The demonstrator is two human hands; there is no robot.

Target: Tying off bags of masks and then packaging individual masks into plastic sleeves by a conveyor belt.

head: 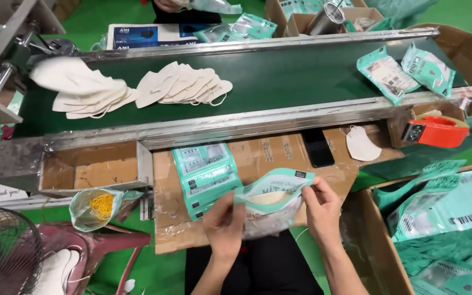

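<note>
My left hand (224, 224) and my right hand (321, 207) hold a teal and clear mask pouch (271, 198) between them, above a cardboard work surface (258, 158). White masks show through the pouch's clear part. A stack of flat teal pouches (206, 176) lies on the cardboard just left of my left hand. On the green conveyor belt (279, 76) lie two fanned piles of white masks (184, 84), the other pile of white masks (83, 90) further left.
Two filled teal pouches (405, 70) lie at the belt's right end. A red tape dispenser (437, 131), a black phone (317, 147) and a loose mask (360, 143) sit nearby. A box of packed pouches (449, 218) stands right. A fan (4, 254) stands lower left. Another person's hand (167, 5) works across the belt.
</note>
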